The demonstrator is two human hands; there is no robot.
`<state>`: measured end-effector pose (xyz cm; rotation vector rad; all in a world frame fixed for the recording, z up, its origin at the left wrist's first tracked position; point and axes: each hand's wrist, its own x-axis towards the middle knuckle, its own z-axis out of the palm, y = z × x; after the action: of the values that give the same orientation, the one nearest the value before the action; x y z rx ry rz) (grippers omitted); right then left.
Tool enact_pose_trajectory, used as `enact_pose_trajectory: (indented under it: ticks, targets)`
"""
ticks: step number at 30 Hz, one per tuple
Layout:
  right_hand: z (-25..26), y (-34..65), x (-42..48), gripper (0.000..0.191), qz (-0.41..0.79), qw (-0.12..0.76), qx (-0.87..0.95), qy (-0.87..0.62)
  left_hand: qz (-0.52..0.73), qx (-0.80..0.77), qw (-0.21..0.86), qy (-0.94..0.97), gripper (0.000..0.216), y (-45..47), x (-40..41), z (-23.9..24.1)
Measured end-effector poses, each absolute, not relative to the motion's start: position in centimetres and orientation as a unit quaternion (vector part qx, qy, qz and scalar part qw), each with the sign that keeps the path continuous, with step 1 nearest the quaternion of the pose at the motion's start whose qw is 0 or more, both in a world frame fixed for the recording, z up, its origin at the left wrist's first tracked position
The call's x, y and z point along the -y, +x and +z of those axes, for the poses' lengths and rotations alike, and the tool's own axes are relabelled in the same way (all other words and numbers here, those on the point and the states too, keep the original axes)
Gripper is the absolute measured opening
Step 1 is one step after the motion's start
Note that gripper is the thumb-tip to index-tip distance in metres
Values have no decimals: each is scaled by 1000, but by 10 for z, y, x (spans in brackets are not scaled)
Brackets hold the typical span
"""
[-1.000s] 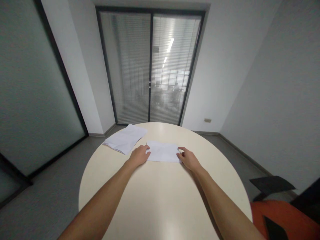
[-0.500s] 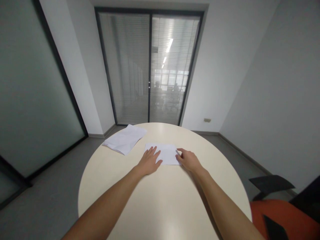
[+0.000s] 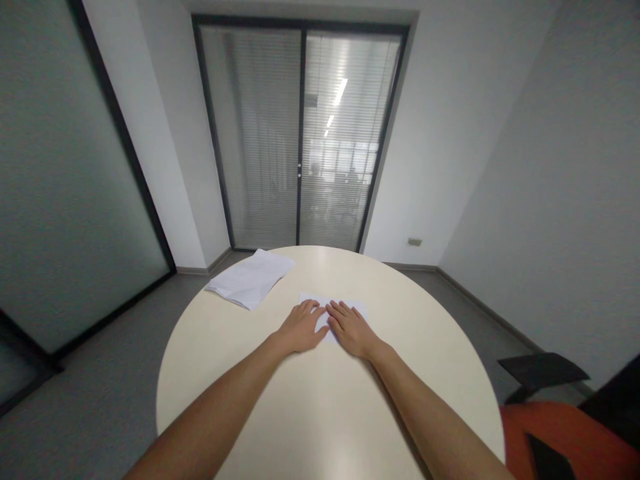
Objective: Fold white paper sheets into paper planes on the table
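1 round table [image 3: 320, 413], cream top, taken as ref pt. for all below. 2 bare hands over it, both palm down, approx. mid-table, a bit twd the far edge. L hand [image 3: 301, 327]: fingers extended fwd, slightly bent, thumb spread out to the side; resting on paper w/o a grip. R hand [image 3: 351, 329]: flat, fingers straight & fairly close tog.; also on the paper, no grip. Fingertips of the 2 nearly meet; can't tell if they touch.

1 white paper [image 3: 323, 321] under both, approx. mid-table, mostly covered; shows betw. the hands & past the fingertips. Can't tell no. of layers.

1 batch of white sheets [image 3: 253, 277] at table's far L edge, lying askew, well apart from the hands; sheet count unclear.

Around the table: 1 chair [image 3: 565, 427] w/ orange-red seat, R side; 1 framed glass door [image 3: 260, 147], 2 panels w/ blinds, beyond far edge; 1 small wall plate [image 3: 415, 242], low, beyond far R.
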<state>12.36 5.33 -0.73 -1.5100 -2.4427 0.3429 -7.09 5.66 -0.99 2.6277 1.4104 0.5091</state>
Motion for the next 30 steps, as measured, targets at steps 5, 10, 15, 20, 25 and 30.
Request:
enact_pose_trajectory:
  ticks: [5, 10, 15, 20, 25, 30]
  targets:
    - [-10, 141, -62, 63, 93, 101, 802, -581, 129, -487, 81, 860, 62, -73, -61, -18]
    - [-7, 156, -67, 59, 59, 104, 761, -638, 151, -487, 24, 860, 50, -68, -56, -6]
    - [-1, 147, -62, 52, 46, 148, 831, -534, 167, -484, 3, 859, 34, -66, -54, -2]
    - [-3, 132, -55, 62, 134, 117, 862, -474, 139, -459, 64, 875, 53, -71, -61, -17]
    - [-4, 143, -59, 70, 121, 88, 813, -563, 106, -480, 87, 867, 63, -72, -64, -20]
    - [-3, 160, -66, 67, 84, 77, 766, -632, 82, -496, 85, 860, 66, -73, -63, -14]
